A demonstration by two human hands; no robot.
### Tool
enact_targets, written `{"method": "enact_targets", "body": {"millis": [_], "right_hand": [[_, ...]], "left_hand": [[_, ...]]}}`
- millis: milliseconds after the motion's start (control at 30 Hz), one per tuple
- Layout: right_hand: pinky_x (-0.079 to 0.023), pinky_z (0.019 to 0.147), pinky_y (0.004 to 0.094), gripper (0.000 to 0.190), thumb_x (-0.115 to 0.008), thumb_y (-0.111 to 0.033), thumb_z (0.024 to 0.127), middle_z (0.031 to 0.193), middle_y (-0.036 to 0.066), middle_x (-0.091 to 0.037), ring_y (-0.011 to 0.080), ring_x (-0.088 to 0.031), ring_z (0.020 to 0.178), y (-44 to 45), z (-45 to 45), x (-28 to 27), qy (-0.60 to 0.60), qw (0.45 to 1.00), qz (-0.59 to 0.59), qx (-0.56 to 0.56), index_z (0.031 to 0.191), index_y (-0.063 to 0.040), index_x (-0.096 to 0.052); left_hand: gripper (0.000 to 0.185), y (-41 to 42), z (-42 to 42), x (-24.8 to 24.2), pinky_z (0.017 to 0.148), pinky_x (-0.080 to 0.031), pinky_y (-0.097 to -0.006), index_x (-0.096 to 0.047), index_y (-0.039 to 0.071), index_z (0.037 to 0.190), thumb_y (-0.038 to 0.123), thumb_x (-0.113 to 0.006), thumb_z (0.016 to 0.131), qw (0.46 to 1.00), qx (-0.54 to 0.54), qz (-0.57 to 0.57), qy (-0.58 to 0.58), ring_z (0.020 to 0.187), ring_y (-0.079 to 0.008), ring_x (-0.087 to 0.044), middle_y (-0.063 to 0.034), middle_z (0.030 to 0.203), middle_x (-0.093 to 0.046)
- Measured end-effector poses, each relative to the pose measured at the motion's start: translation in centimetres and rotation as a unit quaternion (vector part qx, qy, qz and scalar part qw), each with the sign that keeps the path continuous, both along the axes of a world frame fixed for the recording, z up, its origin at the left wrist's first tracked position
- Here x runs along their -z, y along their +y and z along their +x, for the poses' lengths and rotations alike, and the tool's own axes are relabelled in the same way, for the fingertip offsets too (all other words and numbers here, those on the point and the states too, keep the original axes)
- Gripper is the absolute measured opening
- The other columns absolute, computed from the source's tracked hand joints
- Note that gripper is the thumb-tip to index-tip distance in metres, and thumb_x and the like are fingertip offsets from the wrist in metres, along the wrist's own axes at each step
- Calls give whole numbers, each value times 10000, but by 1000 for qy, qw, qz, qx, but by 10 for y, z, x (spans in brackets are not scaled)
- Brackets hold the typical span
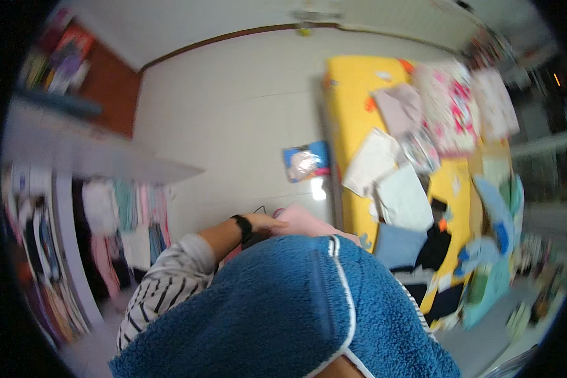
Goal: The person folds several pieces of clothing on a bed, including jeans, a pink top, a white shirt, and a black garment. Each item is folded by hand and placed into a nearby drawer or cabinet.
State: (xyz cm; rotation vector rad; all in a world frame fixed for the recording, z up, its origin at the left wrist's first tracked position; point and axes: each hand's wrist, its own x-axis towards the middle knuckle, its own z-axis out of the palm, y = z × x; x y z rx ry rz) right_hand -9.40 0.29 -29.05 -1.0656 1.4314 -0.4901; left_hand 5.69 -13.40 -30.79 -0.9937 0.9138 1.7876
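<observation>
My left hand, with a black watch on the wrist, grips the near-left edge of a pink cloth item, possibly a garment. A thin dark wire hook, like that of a clothes hanger, rises just beyond the fingers. Below, the blue fleece on my body covers the lower part of the pink cloth. My right hand is out of view, hidden behind the fleece. On the floor ahead lies a blue plastic package with something pale pink inside.
A bed with a yellow sheet runs along the right, holding folded white cloths, blue cloth, black clothes and a floral pillow. At left stands an open wardrobe with hanging clothes; its door juts out.
</observation>
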Motion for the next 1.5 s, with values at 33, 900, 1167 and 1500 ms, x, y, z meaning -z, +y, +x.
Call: {"method": "enact_targets", "body": {"millis": [33, 900, 1167, 1500], "right_hand": [[-531, 804, 391, 321, -611, -364, 893, 995, 112, -725, 265, -688, 982, -33, 17, -7, 12, 999, -7, -47, 1022, -93, -725], [-532, 906, 361, 385, -626, -178, 924, 1149, 118, -666, 232, -659, 1012, -258, 107, -77, -249, 892, 303, -225, 1228, 53, -580], [-514, 926, 340, 637, -730, -112, 804, 1243, 144, -617, 241, -619, 1097, -261, 293, -97, -270, 922, 129, -245, 1357, 67, -469], [-525, 908, 343, 608, -729, -137, 795, 1205, 162, -643, 247, -647, 1041, -366, 424, -66, -192, 886, 182, -382, 1320, 78, -509]], "left_hand": [[630, -9, 8, 1, 935, -484, -349, -586, -39, 1278, 487, -637, 935, 997, 23, -50, 57, 1102, -230, -606, -186, 1259, -632], [431, 6, 325, -116, 809, -539, -362, -670, 154, 1117, -2, -700, 716, 478, -356, -803, -18, 944, -255, -667, -38, 1064, -698], [283, 64, 450, -145, 857, -526, -335, -642, 29, 1141, 18, -635, 859, 295, -784, -547, -10, 981, -195, -647, -85, 1080, -676], [308, 87, 519, -91, 848, -518, -363, -625, -6, 1094, 110, -693, 817, 225, -940, -240, 87, 943, -242, -635, -106, 1092, -637]]}}
